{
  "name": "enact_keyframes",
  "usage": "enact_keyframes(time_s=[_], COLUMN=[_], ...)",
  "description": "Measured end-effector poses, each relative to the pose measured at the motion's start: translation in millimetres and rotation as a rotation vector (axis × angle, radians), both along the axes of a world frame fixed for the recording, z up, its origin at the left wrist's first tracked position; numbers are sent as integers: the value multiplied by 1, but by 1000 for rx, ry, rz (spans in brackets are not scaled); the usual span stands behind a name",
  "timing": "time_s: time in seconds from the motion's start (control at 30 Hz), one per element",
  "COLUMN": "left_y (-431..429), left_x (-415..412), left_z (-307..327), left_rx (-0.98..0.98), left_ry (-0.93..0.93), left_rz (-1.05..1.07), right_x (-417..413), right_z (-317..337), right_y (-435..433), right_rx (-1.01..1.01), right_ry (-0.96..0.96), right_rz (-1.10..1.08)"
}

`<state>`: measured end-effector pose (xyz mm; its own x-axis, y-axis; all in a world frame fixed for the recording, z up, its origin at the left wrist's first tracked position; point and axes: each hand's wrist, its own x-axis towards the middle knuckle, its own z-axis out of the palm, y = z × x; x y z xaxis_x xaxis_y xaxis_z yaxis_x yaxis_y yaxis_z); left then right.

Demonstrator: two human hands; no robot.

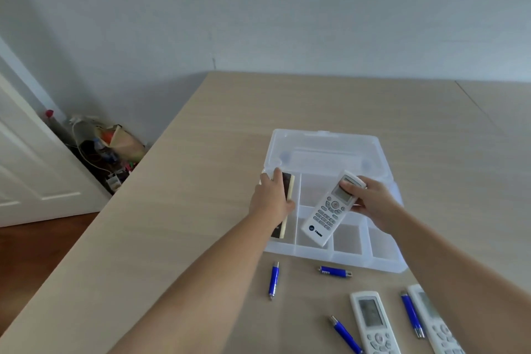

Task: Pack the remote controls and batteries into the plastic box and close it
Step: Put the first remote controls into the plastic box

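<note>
A clear plastic box [385,260] with dividers lies open on the table, its lid [324,149] folded back. My left hand [271,195] grips a dark remote with a cream edge [288,195] standing in the box's long left compartment. My right hand [373,201] holds a white remote [327,215] by its top end, tilted over the middle compartments. Two more white remotes [373,322] [436,325] lie on the table in front of the box. Several blue batteries [273,279] [334,270] [344,335] [412,313] lie scattered near them.
The light wooden table [201,181] runs back to a grey wall. Its left edge drops to a floor with a white door [34,169] and a pile of clutter [109,149] in the corner.
</note>
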<state>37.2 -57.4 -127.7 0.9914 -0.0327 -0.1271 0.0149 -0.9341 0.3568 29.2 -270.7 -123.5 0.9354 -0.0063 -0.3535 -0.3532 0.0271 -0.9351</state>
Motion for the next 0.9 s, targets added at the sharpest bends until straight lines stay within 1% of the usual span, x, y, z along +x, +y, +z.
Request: enact_keyframes(time_s=[0.13, 0.37, 0.43, 0.57, 0.7, 0.83, 0.9], left_y=[-7, -13, -15, -16, -14, -11, -9], left_x=[14, 27, 29, 33, 35, 37, 42], left_z=[-23, -47, -47, -49, -47, -33, -23], left_rx=[68, 272, 319, 444, 439, 501, 444], left_ry=[115, 254, 274, 267, 285, 335, 296], left_rz=[6, -10, -11, -105, -128, -197, -205], right_x=[16, 30, 30, 30, 28, 29, 30], right_z=[-18, -38, -39, -40, -39, -34, -29], right_y=[-8, -18, -19, -20, -20, -24, -30], right_rx=[114, 280, 309, 333, 311, 301, 305], right_ry=[44, 105, 119, 119, 131, 151, 156], right_rz=[-33, -151, -175, -194, -207, -306, -355])
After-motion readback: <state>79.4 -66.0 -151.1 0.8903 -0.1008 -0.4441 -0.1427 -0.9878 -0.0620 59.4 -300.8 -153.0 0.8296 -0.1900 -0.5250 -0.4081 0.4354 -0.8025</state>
